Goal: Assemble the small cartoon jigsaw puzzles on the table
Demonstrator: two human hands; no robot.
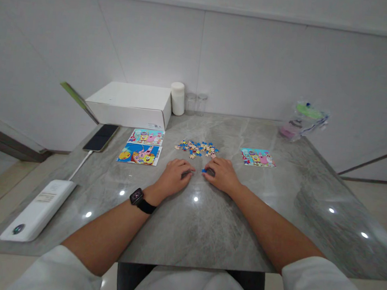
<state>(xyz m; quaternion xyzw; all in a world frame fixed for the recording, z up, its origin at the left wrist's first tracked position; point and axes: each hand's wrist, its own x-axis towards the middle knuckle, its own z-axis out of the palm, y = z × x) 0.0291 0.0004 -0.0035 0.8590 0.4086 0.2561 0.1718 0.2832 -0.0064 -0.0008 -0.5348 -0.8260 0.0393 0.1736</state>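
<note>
A small blue puzzle piece (pixel 204 170) is pinched at the fingertips of the right hand (pixel 223 173), above the tabletop (pixel 198 236); its long axis cannot be made out. The left hand (pixel 178 176) is loosely curled opposite; whether anything is gripped there cannot be told. Beyond both hands, loose puzzle pieces (pixel 196 148) are spread, the heap's long axis running left to right, individual pieces pointing variously.

Small, multicoloured jigsaw pieces (pixel 198 148) lie loosely clustered on the grey tabletop (pixel 198 236).
</note>
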